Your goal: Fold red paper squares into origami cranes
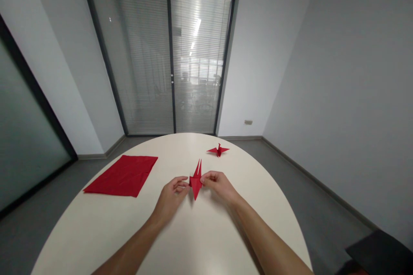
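Both of your forearms run up from the bottom edge over the pale round table (97,232), and they meet at a half-folded red paper figure (196,180) held just above the table, a little beyond its middle. Your left hand (172,195) pinches the figure's left edge between thumb and fingertips; your right hand (219,184) pinches its right edge the same way, fingers curled in. Two narrow points stick up away from you and one broader point hangs down toward you.

Judge the paper as nearly weightless and thin: it will hold a crease but crumple or tear if you squeeze hard or pull the two sides apart too sharply. The layered middle looks like the stiffest part, so that is the safer place to grip; the slim upper points are likely the weakest and would bend at a touch. A light fingertip pinch close to the folds should be enough.

Farther off, a finished red paper crane (218,150) stands on the table, well apart from your hands. To the left lies a flat stack of red paper sheets (124,175), untouched.
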A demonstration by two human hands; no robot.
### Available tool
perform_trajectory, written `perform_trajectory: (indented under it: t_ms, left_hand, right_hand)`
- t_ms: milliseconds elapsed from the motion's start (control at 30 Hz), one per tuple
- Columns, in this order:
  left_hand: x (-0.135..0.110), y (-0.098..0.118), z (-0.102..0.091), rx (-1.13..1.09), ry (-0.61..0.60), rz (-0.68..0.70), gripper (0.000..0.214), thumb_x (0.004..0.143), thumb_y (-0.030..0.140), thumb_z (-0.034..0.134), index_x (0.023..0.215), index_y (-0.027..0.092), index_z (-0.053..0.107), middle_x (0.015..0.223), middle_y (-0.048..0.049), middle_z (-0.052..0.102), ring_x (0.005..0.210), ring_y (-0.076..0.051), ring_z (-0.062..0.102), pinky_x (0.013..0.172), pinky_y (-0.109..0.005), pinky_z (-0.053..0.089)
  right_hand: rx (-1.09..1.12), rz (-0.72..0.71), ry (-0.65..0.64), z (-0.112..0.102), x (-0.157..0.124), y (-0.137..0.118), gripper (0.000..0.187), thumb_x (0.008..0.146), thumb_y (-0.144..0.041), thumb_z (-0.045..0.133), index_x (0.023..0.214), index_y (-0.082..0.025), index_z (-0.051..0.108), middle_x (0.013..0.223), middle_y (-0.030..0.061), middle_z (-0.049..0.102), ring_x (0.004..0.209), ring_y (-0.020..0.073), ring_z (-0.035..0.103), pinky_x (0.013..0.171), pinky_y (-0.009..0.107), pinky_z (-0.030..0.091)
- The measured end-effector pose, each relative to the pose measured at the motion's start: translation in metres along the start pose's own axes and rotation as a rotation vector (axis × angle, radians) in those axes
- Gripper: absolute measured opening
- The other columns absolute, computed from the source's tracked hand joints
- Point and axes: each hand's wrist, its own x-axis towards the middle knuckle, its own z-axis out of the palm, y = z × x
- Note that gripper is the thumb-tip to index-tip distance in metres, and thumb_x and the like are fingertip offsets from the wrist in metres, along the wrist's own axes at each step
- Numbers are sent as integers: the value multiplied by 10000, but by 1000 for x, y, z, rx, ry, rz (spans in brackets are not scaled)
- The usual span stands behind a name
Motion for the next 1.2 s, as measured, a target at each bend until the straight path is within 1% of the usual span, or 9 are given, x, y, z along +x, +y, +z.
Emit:
perform_trajectory:
  t_ms: [133, 333, 433, 567, 633, 767, 867, 967, 1200]
  left_hand:
    - [0, 1, 2, -6, -35, -9, 443, 702, 404, 725, 1057, 145, 675, 850, -66, 731, 751, -201, 683, 734, -313, 525]
    - [1, -4, 0, 23, -51, -1, 324, 733, 399, 693, 939, 150, 711, 882, -95, 756, 821, -241, 698, 786, -348, 521]
    - [1, -4, 0, 57, -60, 0, 300, 742, 384, 681, 926, 152, 724, 874, -93, 764, 816, -244, 699, 791, -350, 516]
    - [1, -2, -1, 94, -66, 14, 289, 726, 367, 673, 909, 152, 735, 869, -88, 771, 794, -242, 695, 778, -344, 513]
    - [0, -1, -1, 119, -67, 22, 286, 735, 361, 662, 917, 154, 738, 871, -84, 772, 785, -236, 691, 772, -339, 512]
    - [-1, 0, 0, 154, -95, 33, 277, 763, 354, 637, 928, 159, 744, 853, -72, 768, 760, -223, 683, 749, -324, 509]
    - [-2, 0, 0, 171, -103, 47, 267, 766, 344, 627, 920, 163, 747, 841, -66, 765, 757, -217, 681, 746, -317, 508]
    - [-3, 2, 0, 180, -87, 51, 266, 753, 347, 634, 908, 162, 745, 834, -66, 763, 757, -218, 680, 745, -317, 509]
    - [-2, 2, -1, 154, -49, 48, 298, 742, 386, 656, 920, 160, 735, 858, -79, 768, 752, -225, 689, 730, -325, 523]
  right_hand:
    - [-23, 9, -18, 2, -1, 0, 385, 703, -517, 791, 800, -153, 715, 763, 46, 720, 699, 166, 621, 716, 307, 452]
    - [-6, 8, -68, 3, -1, 6, 399, 706, -502, 809, 855, -150, 696, 784, 42, 706, 714, 161, 617, 722, 307, 455]
    - [20, -69, -47, 1, 1, 7, 414, 724, -465, 817, 979, -167, 687, 902, 59, 710, 820, 180, 643, 798, 331, 481]
    - [3, -194, 41, -3, 2, 2, 462, 782, -451, 780, 1162, -222, 649, 1044, 72, 695, 976, 210, 641, 871, 358, 488]
    - [-6, -235, 78, -4, 1, 0, 438, 817, -446, 751, 1187, -239, 640, 1063, 69, 694, 1003, 211, 638, 899, 364, 480]
    - [-11, -266, 101, -4, 1, -4, 371, 830, -445, 740, 1123, -234, 657, 1013, 57, 701, 955, 203, 647, 897, 361, 482]
    - [-24, -267, 128, -3, 1, -6, 311, 825, -474, 734, 982, -213, 671, 917, 43, 697, 864, 191, 642, 832, 341, 488]
    - [-43, -261, 147, -2, 1, -9, 324, 811, -507, 736, 872, -198, 657, 822, 27, 679, 781, 179, 622, 770, 324, 480]
    - [-27, -239, 157, -1, 0, -10, 350, 785, -518, 754, 833, -197, 623, 765, 8, 655, 725, 164, 598, 709, 299, 451]
